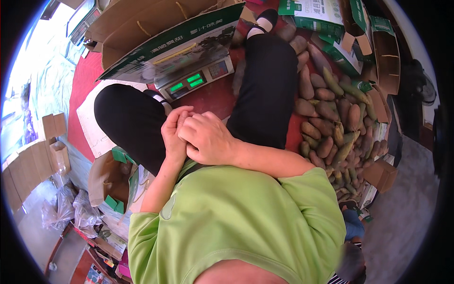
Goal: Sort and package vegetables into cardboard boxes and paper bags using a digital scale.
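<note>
The left hand and right hand meet over the person's lap, at the waist of the green shirt; the left is raised with its fingers bent inward, and the right is curled narrow against the left's fingers; whether anything is pinched between them cannot be told.

Clock positions run from the hands; at twelve o'clock, near them and apart, sits the scale, its displays lit green, between the legs in black trousers; over its far side, between eleven and twelve, stands a large open carton, green and brown with cord handles, apparently on the platform; red mat shows beneath.

At three o'clock, beyond the right leg, lies a wide heap of tubers, reddish-brown and greenish; at two are more green-and-white boxes; at nine a white sheet lies beside the left knee; at eight are an open bag-like box and, farther out, clear plastic bags; at four, part of another person in blue shows beyond the heap.
</note>
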`<state>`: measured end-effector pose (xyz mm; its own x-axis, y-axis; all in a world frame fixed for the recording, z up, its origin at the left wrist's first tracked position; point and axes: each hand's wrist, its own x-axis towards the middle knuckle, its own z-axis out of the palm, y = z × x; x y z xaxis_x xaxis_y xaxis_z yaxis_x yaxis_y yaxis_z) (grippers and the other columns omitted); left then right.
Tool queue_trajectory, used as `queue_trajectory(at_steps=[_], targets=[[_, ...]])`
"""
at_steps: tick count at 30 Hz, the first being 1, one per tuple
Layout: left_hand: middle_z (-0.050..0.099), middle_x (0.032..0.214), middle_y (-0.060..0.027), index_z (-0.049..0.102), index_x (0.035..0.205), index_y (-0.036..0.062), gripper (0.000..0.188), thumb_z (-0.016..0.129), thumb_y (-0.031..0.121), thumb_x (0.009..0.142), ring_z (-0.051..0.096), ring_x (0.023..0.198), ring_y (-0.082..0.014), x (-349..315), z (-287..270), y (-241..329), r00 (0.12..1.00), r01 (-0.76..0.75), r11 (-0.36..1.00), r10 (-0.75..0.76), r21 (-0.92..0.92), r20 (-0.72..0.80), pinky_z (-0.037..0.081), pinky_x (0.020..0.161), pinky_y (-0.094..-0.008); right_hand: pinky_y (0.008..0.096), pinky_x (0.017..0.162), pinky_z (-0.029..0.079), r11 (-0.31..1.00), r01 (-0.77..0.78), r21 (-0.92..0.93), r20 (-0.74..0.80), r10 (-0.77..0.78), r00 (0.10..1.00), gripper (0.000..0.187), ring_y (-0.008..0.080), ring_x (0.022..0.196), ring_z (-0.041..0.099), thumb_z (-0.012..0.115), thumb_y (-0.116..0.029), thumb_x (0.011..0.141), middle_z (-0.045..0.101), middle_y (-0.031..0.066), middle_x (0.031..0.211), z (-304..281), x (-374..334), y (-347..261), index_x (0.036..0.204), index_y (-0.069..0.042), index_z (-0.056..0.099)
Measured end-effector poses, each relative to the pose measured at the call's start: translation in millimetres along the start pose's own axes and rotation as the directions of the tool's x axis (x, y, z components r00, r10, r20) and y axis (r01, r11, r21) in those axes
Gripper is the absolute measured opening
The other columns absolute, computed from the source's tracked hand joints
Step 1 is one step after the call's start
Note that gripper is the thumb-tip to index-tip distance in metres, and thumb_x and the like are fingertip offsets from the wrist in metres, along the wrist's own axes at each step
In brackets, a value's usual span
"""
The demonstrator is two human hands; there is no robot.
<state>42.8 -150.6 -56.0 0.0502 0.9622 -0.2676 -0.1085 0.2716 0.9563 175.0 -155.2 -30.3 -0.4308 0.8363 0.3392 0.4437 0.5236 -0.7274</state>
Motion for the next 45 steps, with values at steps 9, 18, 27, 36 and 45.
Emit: queue_trajectory(at_steps=[9,18,27,36,45], targets=[[0.061,0.087,-0.0012,0.063,0.101,0.0003,0.017,0.051,0.011,0.095,0.054,0.079,-0.0079,1.7,6.0,-5.8,1.0,0.022,0.998,-0.022,0.056,0.0,0.044,0.072,-0.0215,0.0381,0.065,0.037,0.998,0.014,-0.069,-0.033,-0.016,0.999,0.027,0.0237,0.077,0.052,0.067,-0.015,0.059,0.051,0.0057,0.082,-6.1,-2.9,1.6,0.081,-0.008,0.052],[0.061,0.091,-0.0056,0.059,0.105,-0.0017,0.021,0.048,0.009,0.091,0.057,0.085,-0.0136,1.9,15.0,-3.1,0.998,0.025,0.971,-0.038,0.238,0.048,0.045,0.08,-0.0261,0.0373,0.066,0.036,0.998,0.007,-0.055,-0.008,-0.008,1.0,0.022,0.0228,0.079,0.052,0.065,-0.014,0.061,0.051,0.0056,0.082,-22.8,-3.1,-0.7,0.078,-0.01,0.053],[0.062,0.094,-0.0047,0.06,0.105,-0.0007,0.018,0.053,0.01,0.091,0.057,0.085,-0.0113,1.1,14.9,-14.5,0.993,-0.052,0.919,0.008,0.39,0.115,0.046,0.079,-0.0248,0.0377,0.065,0.038,0.993,-0.092,-0.069,-0.143,0.081,0.986,0.015,0.0235,0.076,0.057,0.058,-0.008,0.067,0.056,0.0054,0.078,1.2,-17.8,15.8,0.08,-0.011,0.054],[0.063,0.088,-0.0055,0.063,0.097,-0.0013,0.012,0.053,0.003,0.092,0.059,0.081,-0.0107,25.3,1.1,45.5,0.909,-0.34,0.685,0.415,0.645,0.039,0.047,0.075,-0.0222,0.0221,0.059,0.049,0.524,-0.223,0.822,-0.171,0.6,0.781,0.007,0.0075,0.073,0.059,0.059,-0.003,0.087,0.057,0.0005,0.083,-127.2,-40.8,50.9,0.093,-0.004,0.055],[0.067,0.095,-0.0102,0.065,0.102,-0.0015,0.016,0.056,0.007,0.091,0.064,0.086,-0.0155,84.7,-68.1,115.2,0.615,-0.387,0.322,0.788,0.864,-0.018,0.052,0.076,-0.0266,0.0261,0.07,0.049,0.654,-0.661,0.367,-0.71,0.656,0.254,0.013,0.011,0.076,0.06,0.064,-0.009,0.081,0.065,0.0046,0.084,-213.5,-201.3,189.8,0.092,-0.001,0.063]])
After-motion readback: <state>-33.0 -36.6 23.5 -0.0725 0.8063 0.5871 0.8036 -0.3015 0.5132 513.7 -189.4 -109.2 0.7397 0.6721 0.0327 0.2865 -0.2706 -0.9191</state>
